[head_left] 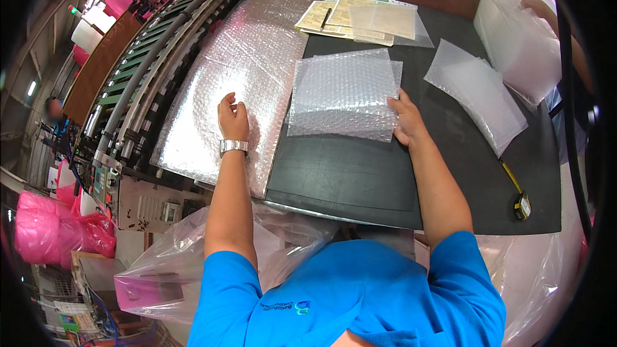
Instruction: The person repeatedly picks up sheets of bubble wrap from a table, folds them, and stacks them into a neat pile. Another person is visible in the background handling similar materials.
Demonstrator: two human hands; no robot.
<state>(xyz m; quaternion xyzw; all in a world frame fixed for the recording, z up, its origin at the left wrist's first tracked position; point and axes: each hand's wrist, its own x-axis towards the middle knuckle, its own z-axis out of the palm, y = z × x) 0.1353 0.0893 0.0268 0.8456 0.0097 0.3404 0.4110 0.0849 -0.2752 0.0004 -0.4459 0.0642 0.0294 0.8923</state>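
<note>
A small stack of clear bubble-wrap sheets (pixel 344 93) lies at a slight angle over the black tabletop (pixel 340 170). My right hand (pixel 407 119) grips the right edge of these sheets, thumb and fingers on either side of it. To the left, my left hand (pixel 232 117), with a metal watch on its wrist, is loosely curled with nothing visible in it. It hovers over or rests on a shiny bubble-wrap web (pixel 238 45) that extends from the roller machine; I cannot tell which. Another bubble-wrap piece (pixel 477 93) lies to the right.
A roller machine (pixel 138 80) flanks the table's left side. Papers and a pen (pixel 326 19) lie at the back. A yellow tape measure (pixel 522 207) sits at the right front. Stacked clear wrap (pixel 517 45) stands at the far right, beside another person's arm (pixel 543 9).
</note>
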